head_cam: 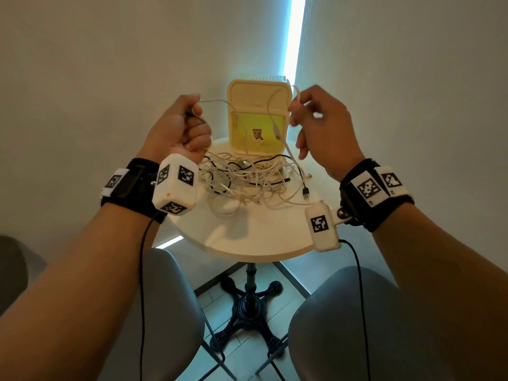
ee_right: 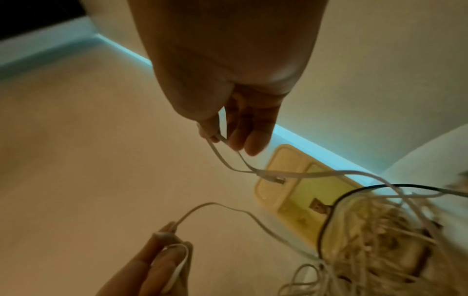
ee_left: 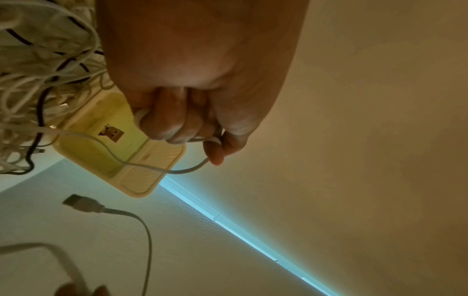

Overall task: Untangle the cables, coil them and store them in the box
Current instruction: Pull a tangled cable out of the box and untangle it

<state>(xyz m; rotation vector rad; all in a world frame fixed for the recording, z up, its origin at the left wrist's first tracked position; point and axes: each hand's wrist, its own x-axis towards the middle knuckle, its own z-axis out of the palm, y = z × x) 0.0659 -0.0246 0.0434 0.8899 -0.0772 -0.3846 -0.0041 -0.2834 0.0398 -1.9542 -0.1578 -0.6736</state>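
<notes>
A tangle of white and black cables (head_cam: 247, 178) lies on the round white table (head_cam: 247, 240), in front of a pale yellow box (head_cam: 258, 119) standing at the table's far edge. Both hands are raised above the heap with one white cable (head_cam: 217, 101) strung between them. My left hand (head_cam: 189, 125) is fisted round one end of it (ee_left: 202, 140). My right hand (head_cam: 302, 111) pinches the cable (ee_right: 222, 140) between thumb and fingers, and a USB plug (ee_right: 274, 179) dangles below it. The same heap (ee_right: 380, 230) shows in the right wrist view.
A black USB plug (head_cam: 306, 191) lies at the heap's right side. Walls close in behind and beside the table, with a bright strip of light (head_cam: 295, 37) in the corner. My knees (head_cam: 357, 312) sit under the table's near edge, by its black iron foot (head_cam: 248, 303).
</notes>
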